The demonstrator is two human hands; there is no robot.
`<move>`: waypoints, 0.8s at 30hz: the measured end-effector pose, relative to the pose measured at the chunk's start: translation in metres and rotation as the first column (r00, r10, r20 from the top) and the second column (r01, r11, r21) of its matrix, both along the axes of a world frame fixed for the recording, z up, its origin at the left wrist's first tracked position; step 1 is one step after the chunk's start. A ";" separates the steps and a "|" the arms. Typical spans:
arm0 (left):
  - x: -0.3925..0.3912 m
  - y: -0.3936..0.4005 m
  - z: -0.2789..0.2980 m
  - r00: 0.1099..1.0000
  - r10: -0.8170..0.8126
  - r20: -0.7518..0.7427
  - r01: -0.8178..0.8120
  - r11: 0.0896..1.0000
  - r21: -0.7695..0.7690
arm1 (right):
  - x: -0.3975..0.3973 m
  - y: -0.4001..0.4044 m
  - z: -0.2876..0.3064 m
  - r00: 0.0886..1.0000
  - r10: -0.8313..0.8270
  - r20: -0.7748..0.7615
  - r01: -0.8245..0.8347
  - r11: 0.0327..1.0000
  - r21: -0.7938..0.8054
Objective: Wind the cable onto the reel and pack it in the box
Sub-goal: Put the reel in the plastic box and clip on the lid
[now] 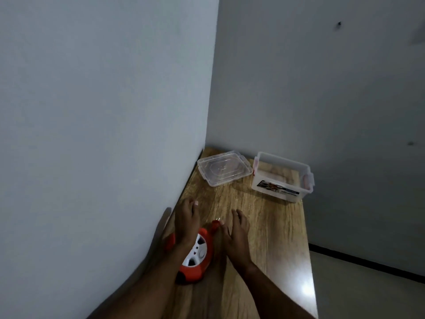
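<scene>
Head view: reel (195,256), orange with a white hub, sits at the near left of the wooden table (271,226), close to the wall. Left hand (186,223) reaches over its top, fingers spread, not clamped on anything I can make out. Right hand (236,233) is just right of the reel, fingers loosely open; its thumb touches the orange plug end (216,224) sticking out past the reel's far side. Can't tell if that's a real pinch. No loose cable visible, so winding looks about done.

Box (281,178) is open at the far right, lid (224,170) lying off beside it on the left.

Advice: tuck the plug in first, grip the reel body rather than the hub, then lower it flat into the box.
</scene>
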State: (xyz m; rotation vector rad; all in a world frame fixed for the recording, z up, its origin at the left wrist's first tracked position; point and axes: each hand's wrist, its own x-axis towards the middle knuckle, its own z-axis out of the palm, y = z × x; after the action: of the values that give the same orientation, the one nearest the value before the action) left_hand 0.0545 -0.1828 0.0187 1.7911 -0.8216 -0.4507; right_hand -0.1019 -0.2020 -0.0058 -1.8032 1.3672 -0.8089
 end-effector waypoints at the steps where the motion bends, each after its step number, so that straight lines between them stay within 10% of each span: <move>1: -0.007 -0.009 0.005 1.000 -0.024 -0.010 0.023 1.000 -0.012 | -0.006 -0.007 0.005 1.000 -0.012 0.000 0.012 1.000 -0.018; 24: -0.108 -0.217 0.036 0.968 -0.236 -0.081 0.227 0.968 -0.107 | -0.131 -0.186 0.060 0.956 -0.292 0.036 0.294 0.946 -0.136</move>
State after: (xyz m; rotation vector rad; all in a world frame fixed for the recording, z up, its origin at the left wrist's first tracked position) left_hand -0.0530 -0.3996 0.0544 1.5787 -0.9759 -0.6311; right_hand -0.2330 -0.3876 0.0541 -1.7138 1.6289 -1.0964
